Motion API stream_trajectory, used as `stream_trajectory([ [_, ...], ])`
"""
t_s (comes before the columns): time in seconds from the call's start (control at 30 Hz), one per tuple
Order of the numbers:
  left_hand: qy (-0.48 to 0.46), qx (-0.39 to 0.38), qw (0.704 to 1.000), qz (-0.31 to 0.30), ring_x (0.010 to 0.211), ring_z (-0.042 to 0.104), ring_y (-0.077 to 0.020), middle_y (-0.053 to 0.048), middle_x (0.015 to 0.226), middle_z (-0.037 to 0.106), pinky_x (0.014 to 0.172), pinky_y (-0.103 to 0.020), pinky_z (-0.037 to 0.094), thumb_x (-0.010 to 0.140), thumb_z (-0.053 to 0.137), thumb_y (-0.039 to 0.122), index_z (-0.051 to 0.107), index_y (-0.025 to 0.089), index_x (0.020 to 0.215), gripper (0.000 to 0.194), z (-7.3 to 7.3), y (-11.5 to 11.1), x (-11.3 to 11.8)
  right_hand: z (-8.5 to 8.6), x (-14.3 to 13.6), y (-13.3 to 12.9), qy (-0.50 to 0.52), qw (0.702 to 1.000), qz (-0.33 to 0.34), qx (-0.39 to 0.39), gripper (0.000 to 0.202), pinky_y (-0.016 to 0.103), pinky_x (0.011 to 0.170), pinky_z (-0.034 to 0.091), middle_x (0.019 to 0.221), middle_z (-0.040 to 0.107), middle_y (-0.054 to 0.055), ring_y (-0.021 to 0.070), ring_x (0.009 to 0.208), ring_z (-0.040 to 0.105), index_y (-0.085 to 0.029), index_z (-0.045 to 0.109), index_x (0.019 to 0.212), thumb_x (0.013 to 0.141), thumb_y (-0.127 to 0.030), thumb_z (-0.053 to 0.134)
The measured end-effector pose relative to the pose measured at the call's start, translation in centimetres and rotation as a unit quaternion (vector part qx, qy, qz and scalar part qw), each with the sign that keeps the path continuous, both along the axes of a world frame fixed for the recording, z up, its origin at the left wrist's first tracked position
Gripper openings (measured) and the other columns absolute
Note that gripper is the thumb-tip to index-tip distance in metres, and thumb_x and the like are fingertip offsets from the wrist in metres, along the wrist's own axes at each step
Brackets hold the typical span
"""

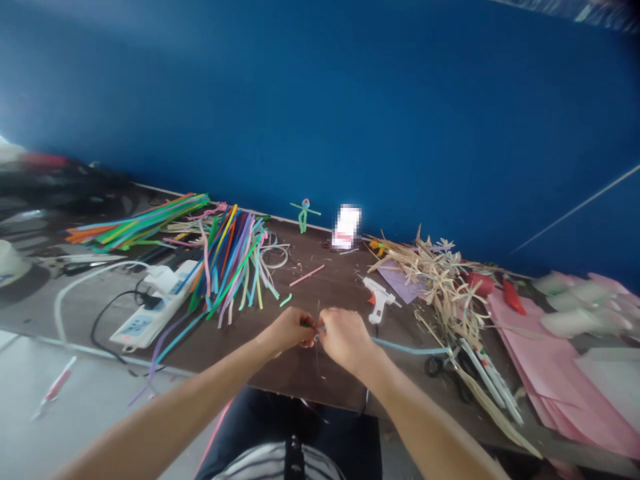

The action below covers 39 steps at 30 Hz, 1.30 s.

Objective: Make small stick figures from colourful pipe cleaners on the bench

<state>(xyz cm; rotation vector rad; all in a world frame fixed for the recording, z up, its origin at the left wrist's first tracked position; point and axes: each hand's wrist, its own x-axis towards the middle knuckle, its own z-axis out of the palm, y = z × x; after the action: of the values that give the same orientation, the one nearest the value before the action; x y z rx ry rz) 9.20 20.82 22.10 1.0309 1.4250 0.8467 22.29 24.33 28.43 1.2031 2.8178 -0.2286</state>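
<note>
Over the front middle of the brown table (280, 373), my left hand (291, 328) and my right hand (344, 333) almost touch. Both have their fingers pinched together. Between the fingertips is a small piece with a bit of green and pale blue, mostly covered by the fingers, and a thin wire-like line runs up and down beside it. A light blue pipe cleaner (410, 347) stretches from near my right wrist toward the right. Behind my hands lie a pink strip (307, 275) and a short green piece (285, 300).
Colourful pipe cleaners (235, 260) and a white power strip (155, 313) lie left. A green figure (303, 217) and a blurred bright rectangle (347, 227) stand at the back. Rightward are a glue gun (381, 300), dried straw-like strips (440, 280) and pink paper (555, 360).
</note>
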Motion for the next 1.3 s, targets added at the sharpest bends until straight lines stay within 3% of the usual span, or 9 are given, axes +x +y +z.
stream_trajectory([
  [0.2, -0.039, -0.011, 0.999, 0.011, 0.047, 0.051, -0.0094, 0.004, 0.046, 0.053, 0.053, -0.023, 0.044, 0.054, 0.049, 0.013, 0.054, 0.012, 0.057, 0.006, 0.6, -0.1, 0.2, -0.1, 0.2, -0.9, -0.01, 0.997, 0.059, 0.054, 0.014, 0.026, 0.061, 0.043, 0.082, 0.061, 0.008, 0.0194, 0.075, 0.06, -0.016, 0.057, 0.084, 0.08, -0.013, 0.045],
  [0.37, -0.106, -0.037, 0.994, 0.016, 0.047, 0.05, -0.0085, 0.003, 0.048, 0.054, 0.054, -0.023, 0.043, 0.057, 0.054, 0.019, 0.057, 0.011, 0.059, 0.008, 0.8, -0.1, -0.2, 0.0, 0.9, -1.0, -0.01, 0.991, 0.119, 0.059, 0.016, 0.024, 0.059, 0.041, 0.082, 0.059, 0.006, 0.0162, 0.074, 0.058, -0.016, 0.056, 0.086, 0.081, -0.01, 0.042],
  [0.6, -0.231, -0.072, 0.97, 0.004, 0.054, 0.052, -0.0091, 0.0, 0.056, 0.057, 0.059, -0.024, 0.044, 0.055, 0.068, 0.023, 0.06, 0.01, 0.063, 0.017, 1.4, -0.3, -1.2, 0.6, 2.2, -0.7, 0.066, 0.989, 0.124, 0.046, 0.017, 0.021, 0.06, 0.035, 0.077, 0.06, 0.0, 0.012, 0.071, 0.057, -0.02, 0.06, 0.077, 0.083, -0.017, 0.044],
  [0.8, -0.245, -0.071, 0.967, 0.005, 0.053, 0.053, -0.0095, -0.001, 0.055, 0.059, 0.06, -0.025, 0.044, 0.053, 0.071, 0.023, 0.061, 0.009, 0.064, 0.02, 1.5, -0.4, -1.3, 0.8, 2.6, -0.3, 0.095, 0.987, 0.123, 0.032, 0.02, 0.021, 0.063, 0.035, 0.076, 0.062, 0.0, 0.0122, 0.074, 0.056, -0.021, 0.062, 0.079, 0.082, -0.014, 0.043],
  [0.93, -0.253, -0.073, 0.965, 0.008, 0.05, 0.052, -0.0088, 0.0, 0.053, 0.058, 0.057, -0.024, 0.043, 0.054, 0.069, 0.022, 0.06, 0.009, 0.062, 0.017, 1.1, -0.3, -1.2, 1.0, 2.5, -0.4, 0.076, 0.988, 0.129, 0.031, 0.019, 0.021, 0.063, 0.035, 0.077, 0.062, 0.001, 0.013, 0.074, 0.056, -0.021, 0.061, 0.082, 0.081, -0.013, 0.044],
  [1.3, -0.308, -0.11, 0.945, 0.016, 0.054, 0.054, -0.0089, -0.002, 0.055, 0.059, 0.057, -0.02, 0.045, 0.061, 0.066, 0.016, 0.06, 0.009, 0.062, 0.01, 1.0, -0.1, -1.3, 0.3, 2.5, -1.5, 0.006, 0.982, 0.141, 0.122, 0.015, 0.03, 0.055, 0.036, 0.079, 0.057, 0.004, 0.0202, 0.074, 0.05, -0.019, 0.054, 0.085, 0.077, -0.009, 0.047],
])
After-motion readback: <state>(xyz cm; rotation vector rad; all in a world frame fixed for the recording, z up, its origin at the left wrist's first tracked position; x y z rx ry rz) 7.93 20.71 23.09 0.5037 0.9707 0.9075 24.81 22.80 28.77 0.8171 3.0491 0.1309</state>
